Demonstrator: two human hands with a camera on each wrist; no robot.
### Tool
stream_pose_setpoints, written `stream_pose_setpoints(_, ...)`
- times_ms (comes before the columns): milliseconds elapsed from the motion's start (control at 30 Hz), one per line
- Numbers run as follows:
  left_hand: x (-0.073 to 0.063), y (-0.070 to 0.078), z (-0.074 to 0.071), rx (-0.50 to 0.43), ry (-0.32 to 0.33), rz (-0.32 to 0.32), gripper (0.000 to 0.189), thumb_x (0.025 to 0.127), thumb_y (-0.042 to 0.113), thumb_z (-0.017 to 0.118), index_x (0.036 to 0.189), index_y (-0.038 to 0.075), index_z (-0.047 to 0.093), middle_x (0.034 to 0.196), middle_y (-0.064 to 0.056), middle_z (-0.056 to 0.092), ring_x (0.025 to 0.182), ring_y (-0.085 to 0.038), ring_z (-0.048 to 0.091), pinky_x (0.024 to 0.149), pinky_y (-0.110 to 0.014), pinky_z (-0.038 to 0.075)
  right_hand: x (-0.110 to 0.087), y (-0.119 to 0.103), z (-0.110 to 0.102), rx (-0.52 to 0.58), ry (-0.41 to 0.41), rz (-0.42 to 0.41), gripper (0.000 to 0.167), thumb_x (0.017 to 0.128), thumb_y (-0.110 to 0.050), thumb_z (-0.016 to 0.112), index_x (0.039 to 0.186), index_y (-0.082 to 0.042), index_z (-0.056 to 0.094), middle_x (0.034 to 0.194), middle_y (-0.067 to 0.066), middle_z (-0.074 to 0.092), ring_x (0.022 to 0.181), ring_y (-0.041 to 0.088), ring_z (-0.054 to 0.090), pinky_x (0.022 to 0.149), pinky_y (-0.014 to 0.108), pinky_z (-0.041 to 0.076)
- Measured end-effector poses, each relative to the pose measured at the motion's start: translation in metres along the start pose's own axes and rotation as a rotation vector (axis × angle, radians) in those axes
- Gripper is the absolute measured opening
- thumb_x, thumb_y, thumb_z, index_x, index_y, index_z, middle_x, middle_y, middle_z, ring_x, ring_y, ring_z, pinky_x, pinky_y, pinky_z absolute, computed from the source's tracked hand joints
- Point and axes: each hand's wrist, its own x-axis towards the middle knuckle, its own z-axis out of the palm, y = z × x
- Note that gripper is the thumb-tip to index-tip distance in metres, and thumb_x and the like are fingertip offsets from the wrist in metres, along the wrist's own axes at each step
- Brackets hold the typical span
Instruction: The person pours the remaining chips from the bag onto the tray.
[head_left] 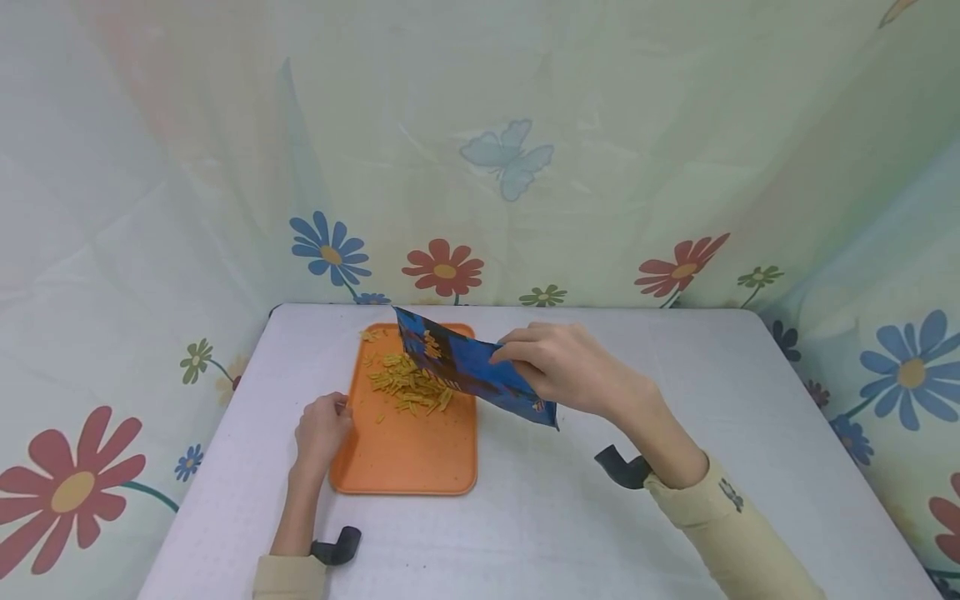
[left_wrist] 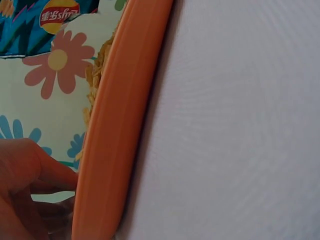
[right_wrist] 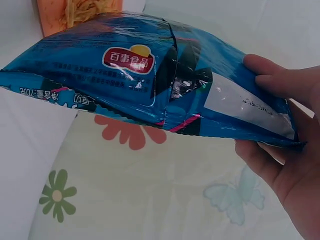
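Note:
My right hand (head_left: 558,367) grips the blue Lay's chip bag (head_left: 472,362) by one end, fingers on one face and thumb on the other. Tilted, the bag hangs over the right side of the orange tray (head_left: 408,454). In the right wrist view, the back of the chip bag (right_wrist: 130,85) shows printed text and a white label. Stick-shaped chips (head_left: 411,383) lie heaped in the tray, partly behind the bag. At the tray's left rim, my left hand (head_left: 322,425) holds the edge with curled fingers. The left wrist view shows its fingers against the tray wall (left_wrist: 117,120).
The tray lies on a white-covered table (head_left: 540,508), left of the middle. A few loose chips (head_left: 372,334) are near its far left corner. Behind the table hangs a flowered curtain (head_left: 570,208). Black straps (head_left: 337,546) sit at both wrists.

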Motion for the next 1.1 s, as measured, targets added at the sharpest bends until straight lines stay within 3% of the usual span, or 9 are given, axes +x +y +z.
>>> stream_pose_setpoints(200, -0.001, 0.000, 0.001, -0.006, -0.002, 0.005, 0.028, 0.097, 0.002, 0.061, 0.122, -0.008, 0.067, 0.096, -0.020, 0.073, 0.071, -0.023, 0.064, 0.060, -0.032, 0.048, -0.011, 0.000, 0.006, 0.029, 0.026, 0.038, 0.023, 0.092, 0.002, 0.069, 0.108, -0.011, 0.080, 0.108, 0.003, 0.078, 0.094, 0.019, 0.074, 0.064, 0.024, 0.055)
stream_pose_setpoints(400, -0.001, 0.001, 0.001, -0.005, 0.002, -0.003, 0.029, 0.096, 0.002, 0.061, 0.122, -0.007, 0.067, 0.095, -0.019, 0.072, 0.070, -0.022, 0.063, 0.059, -0.031, 0.047, -0.030, -0.001, 0.014, 0.061, 0.050, 0.142, 0.026, 0.091, 0.000, 0.073, 0.114, -0.010, 0.079, 0.113, 0.007, 0.077, 0.099, 0.022, 0.074, 0.077, 0.031, 0.061)
stream_pose_setpoints(667, 0.000, 0.000, 0.002, -0.003, -0.009, -0.019, 0.029, 0.097, 0.004, 0.060, 0.124, -0.007, 0.066, 0.096, -0.019, 0.072, 0.071, -0.023, 0.063, 0.059, -0.030, 0.047, -0.054, -0.004, 0.023, 0.105, 0.128, 0.248, 0.034, 0.089, 0.006, 0.073, 0.120, -0.008, 0.076, 0.116, 0.012, 0.075, 0.100, 0.026, 0.074, 0.078, 0.035, 0.061)
stream_pose_setpoints(833, 0.000, -0.002, 0.003, -0.005, -0.004, -0.008, 0.029, 0.098, 0.005, 0.060, 0.124, -0.007, 0.067, 0.097, -0.019, 0.072, 0.071, -0.023, 0.063, 0.059, -0.030, 0.047, -0.069, -0.007, 0.027, 0.062, 0.189, 0.306, 0.036, 0.087, 0.008, 0.074, 0.119, -0.009, 0.077, 0.115, 0.011, 0.075, 0.096, 0.025, 0.073, 0.073, 0.033, 0.061)
stream_pose_setpoints(1100, 0.001, -0.003, 0.002, -0.010, 0.003, 0.009, 0.030, 0.098, 0.005, 0.059, 0.125, -0.008, 0.066, 0.097, -0.020, 0.072, 0.070, -0.022, 0.063, 0.059, -0.030, 0.047, -0.093, -0.001, 0.033, -0.033, 0.337, 0.317, 0.039, 0.078, 0.016, 0.077, 0.112, -0.004, 0.078, 0.111, 0.016, 0.076, 0.089, 0.027, 0.074, 0.062, 0.031, 0.059)
